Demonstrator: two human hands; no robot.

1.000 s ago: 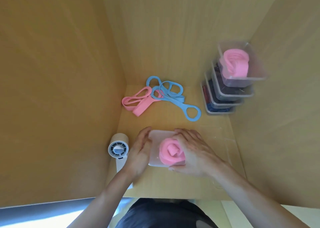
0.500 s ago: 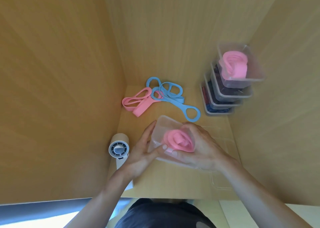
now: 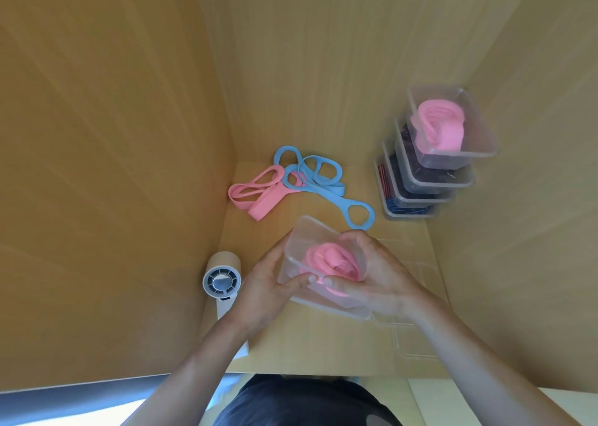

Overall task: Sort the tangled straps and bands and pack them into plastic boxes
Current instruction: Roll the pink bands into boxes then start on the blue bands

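The clear plastic box [image 3: 301,241] has risen from the desk [image 3: 323,338] and now tilts above its middle. The left hand [image 3: 268,283] grips its left wall, with the thumb on the near rim. The right hand [image 3: 378,273] grasps its right side and touches the rolled pink band [image 3: 333,257] inside. A loose pink band [image 3: 255,195] and blue straps [image 3: 326,186] lie tangled in the rear left corner.

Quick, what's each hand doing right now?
Left hand: grips the clear box at its left side.
Right hand: grips the same box, thumb on the rolled pink band inside.
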